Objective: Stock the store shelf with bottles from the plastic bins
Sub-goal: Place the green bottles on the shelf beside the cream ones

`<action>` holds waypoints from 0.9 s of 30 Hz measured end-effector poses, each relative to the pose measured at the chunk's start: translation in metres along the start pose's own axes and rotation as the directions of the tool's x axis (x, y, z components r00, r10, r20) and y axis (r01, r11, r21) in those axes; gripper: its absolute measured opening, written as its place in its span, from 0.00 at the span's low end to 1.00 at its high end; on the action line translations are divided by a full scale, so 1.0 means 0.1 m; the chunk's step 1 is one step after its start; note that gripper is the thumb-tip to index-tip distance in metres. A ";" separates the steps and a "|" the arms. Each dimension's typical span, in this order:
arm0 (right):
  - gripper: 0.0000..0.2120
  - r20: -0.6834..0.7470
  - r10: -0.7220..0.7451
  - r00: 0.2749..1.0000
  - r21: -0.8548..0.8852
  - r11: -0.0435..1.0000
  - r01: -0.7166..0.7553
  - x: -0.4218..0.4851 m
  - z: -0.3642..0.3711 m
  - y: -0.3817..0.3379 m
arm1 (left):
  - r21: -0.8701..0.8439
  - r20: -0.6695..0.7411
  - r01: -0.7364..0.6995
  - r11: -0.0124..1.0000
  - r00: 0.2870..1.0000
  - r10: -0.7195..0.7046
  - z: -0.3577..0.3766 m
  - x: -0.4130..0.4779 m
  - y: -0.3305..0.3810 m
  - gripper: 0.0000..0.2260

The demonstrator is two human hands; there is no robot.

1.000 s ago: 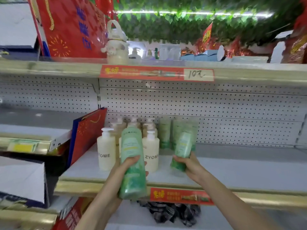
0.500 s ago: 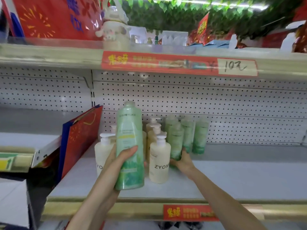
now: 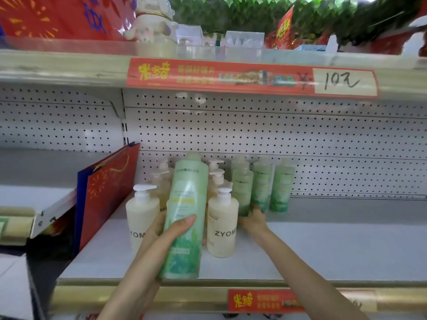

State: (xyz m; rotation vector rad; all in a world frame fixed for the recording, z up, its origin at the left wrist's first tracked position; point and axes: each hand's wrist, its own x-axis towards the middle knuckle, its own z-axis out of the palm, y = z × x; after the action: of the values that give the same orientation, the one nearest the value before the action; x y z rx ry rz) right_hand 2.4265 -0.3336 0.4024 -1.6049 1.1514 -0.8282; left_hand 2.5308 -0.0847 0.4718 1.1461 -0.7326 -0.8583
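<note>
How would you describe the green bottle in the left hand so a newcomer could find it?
Find the white shelf under the red price strip. There the left hand grips a green bottle before the cream pump bottles. The other green bottles stand farther back, rightward.

Right hand (image 3: 253, 220) partly behind pump bottle (image 3: 222, 227), grip unclear. Green bottle (image 3: 184, 204) in left hand (image 3: 161, 232): label print too blurry to read. Top-shelf stuff (image 3: 245, 40) blurred, can't ID.

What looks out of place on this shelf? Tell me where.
The red gift bag leans tilted at the shelf's left end, beside the cream pump bottles, an odd item among toiletries. The green bottles and pump bottles stand upright; no spill or damage shows.
</note>
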 end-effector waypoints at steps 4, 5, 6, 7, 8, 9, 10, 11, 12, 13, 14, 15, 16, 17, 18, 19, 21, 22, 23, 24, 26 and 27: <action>0.20 -0.156 -0.150 0.976 0.176 0.968 0.176 -0.53 -0.27 -0.31 | 0.104 0.087 -0.069 0.992 0.994 0.060 0.24 -0.19 0.19 0.30; 0.14 -0.152 -0.185 0.971 0.246 0.944 0.219 -0.68 -0.34 -0.40 | 0.150 0.117 -0.084 0.985 0.991 0.066 0.31 -0.22 0.24 0.31; 0.11 -0.132 -0.212 0.968 0.312 0.918 0.244 -0.84 -0.41 -0.52 | 0.202 0.144 -0.101 0.974 0.987 0.072 0.37 -0.23 0.27 0.30; 0.15 -0.109 -0.258 0.960 0.356 0.892 0.280 -0.98 -0.47 -0.60 | 0.256 0.166 -0.126 0.958 0.983 0.085 0.44 -0.23 0.27 0.29; 0.22 -0.081 -0.294 0.952 0.403 0.864 0.301 -1.10 -0.53 -0.67 | 0.305 0.184 -0.150 0.941 0.978 0.096 0.51 -0.22 0.27 0.28; 0.28 -0.054 -0.320 0.946 0.441 0.842 0.310 -1.22 -0.60 -0.72 | 0.348 0.201 -0.170 0.922 0.974 0.103 0.59 -0.21 0.26 0.27; 0.32 -0.013 -0.332 0.943 0.490 0.820 0.295 -1.34 -0.66 -0.75 | 0.389 0.219 -0.186 0.902 0.970 0.105 0.67 -0.19 0.23 0.26; 0.37 0.006 -0.330 0.944 0.519 0.808 0.280 -1.43 -0.71 -0.75 | 0.423 0.238 -0.202 0.884 0.965 0.106 0.76 -0.18 0.20 0.25; 0.41 0.011 -0.324 0.946 0.555 0.789 0.264 -1.52 -0.74 -0.75 | 0.444 0.257 -0.219 0.869 0.960 0.110 0.84 -0.18 0.16 0.23; 0.43 0.000 -0.308 0.951 0.567 0.784 0.254 -1.57 -0.79 -0.71 | 0.460 0.275 -0.235 0.856 0.955 0.114 0.92 -0.18 0.12 0.22; 0.43 -0.004 -0.298 0.955 0.592 0.768 0.242 -1.63 -0.83 -0.67 | 0.472 0.291 -0.248 0.846 0.950 0.116 0.98 -0.18 0.08 0.21; 0.43 -0.016 -0.282 0.959 0.620 0.750 0.231 -1.63 -0.88 -0.62 | 0.486 0.301 -0.260 0.835 0.946 0.119 1.04 -0.18 0.04 0.19; 0.43 -0.022 -0.265 0.964 0.655 0.725 0.215 -1.67 -0.92 -0.61 | 0.498 0.309 -0.271 0.823 0.943 0.124 1.10 -0.18 0.00 0.19; 0.43 -0.042 -0.242 0.969 0.680 0.704 0.205 -1.65 -0.96 -0.58 | 0.518 0.317 -0.285 0.807 0.940 0.129 1.15 -0.19 -0.05 0.20; 0.44 -0.073 -0.214 0.974 0.700 0.685 0.203 -1.65 -0.99 -0.57 | 0.550 0.324 -0.310 0.776 0.935 0.143 1.19 -0.20 -0.09 0.21; 0.44 -0.124 -0.191 0.974 0.691 0.688 0.223 -1.61 -1.01 -0.55 | 0.599 0.330 -0.342 0.724 0.929 0.165 1.24 -0.21 -0.14 0.22; 0.37 -0.215 -0.187 0.959 0.630 0.724 0.282 -1.56 -1.02 -0.56 | 0.727 0.329 -0.396 0.562 0.918 0.221 1.27 -0.20 -0.20 0.24; 0.29 -0.253 -0.204 0.946 0.591 0.741 0.318 -1.53 -1.03 -0.57 | 0.783 0.317 -0.409 0.468 0.911 0.265 1.26 -0.18 -0.22 0.24; 0.21 -0.285 -0.238 0.929 0.535 0.765 0.360 -1.44 -1.04 -0.55 | 0.822 0.299 -0.415 0.390 0.897 0.325 1.23 -0.15 -0.23 0.24; 0.16 -0.305 -0.274 0.912 0.473 0.788 0.394 -1.38 -1.05 -0.56 | 0.847 0.279 -0.416 0.330 0.877 0.390 1.18 -0.11 -0.24 0.24; 0.15 -0.304 -0.341 0.889 0.354 0.826 0.438 -1.18 -1.07 -0.54 | 0.898 0.244 -0.385 0.214 0.839 0.486 1.06 -0.02 -0.23 0.25; 0.16 -0.290 -0.367 0.884 0.307 0.839 0.449 -1.05 -1.07 -0.51 | 0.921 0.238 -0.361 0.145 0.817 0.525 0.98 0.05 -0.24 0.25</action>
State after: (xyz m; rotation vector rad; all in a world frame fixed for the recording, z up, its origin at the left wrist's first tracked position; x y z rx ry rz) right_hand 2.3114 -0.2625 0.4841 -1.4824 0.7365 -1.4464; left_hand 2.4452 -0.1385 0.4742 1.8630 -1.4799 0.3670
